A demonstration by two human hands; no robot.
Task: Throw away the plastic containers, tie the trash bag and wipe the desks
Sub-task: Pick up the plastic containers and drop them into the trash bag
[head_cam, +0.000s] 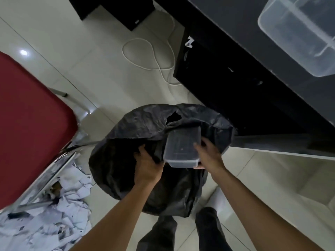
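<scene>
Our left hand [146,160] grips the black trash bag [126,142] rim, holding its mouth open. Our right hand [208,153] clasps a clear plastic container [182,147] over the opening, ready to drop. Another container [299,33] waits on the desk [235,24].

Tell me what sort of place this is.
Probably an office or workroom: a black desk, a red chair with a metal frame, and a heap of torn paper on the tiled floor by the chair.
</scene>
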